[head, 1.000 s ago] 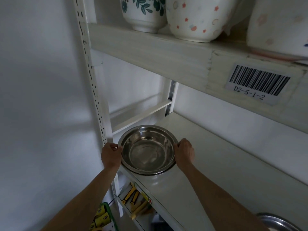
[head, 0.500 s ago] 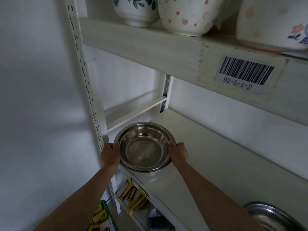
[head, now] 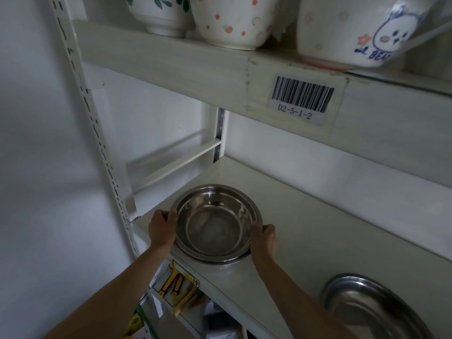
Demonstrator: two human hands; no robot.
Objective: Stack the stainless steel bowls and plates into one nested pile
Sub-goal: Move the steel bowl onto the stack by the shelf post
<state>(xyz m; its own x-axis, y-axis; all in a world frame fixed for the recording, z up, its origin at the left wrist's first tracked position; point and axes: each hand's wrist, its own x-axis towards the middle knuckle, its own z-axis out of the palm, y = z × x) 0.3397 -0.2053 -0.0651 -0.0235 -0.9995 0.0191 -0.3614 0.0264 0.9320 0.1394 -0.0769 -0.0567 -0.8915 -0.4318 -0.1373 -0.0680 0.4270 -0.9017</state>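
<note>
A stainless steel bowl [head: 215, 223] sits at the left front corner of the white shelf [head: 318, 228], its rim tilted slightly toward me. My left hand [head: 162, 227] grips its left rim and my right hand [head: 265, 237] grips its right rim. A second steel dish, a wide shallow plate [head: 374, 307], lies on the same shelf at the lower right, cut off by the frame edge.
The upper shelf [head: 195, 64] carries three patterned ceramic bowls [head: 234, 20] and a barcode label [head: 302, 99]. A slotted white upright [head: 97, 143] stands left of the bowl, beside a white wall. Below the shelf are yellow-handled tools [head: 176, 285] in packaging.
Both hands have shifted from resting beside the bowl to gripping its rim, and the bowl looks tilted. The view has drifted right, so more of the steel plate shows.
</note>
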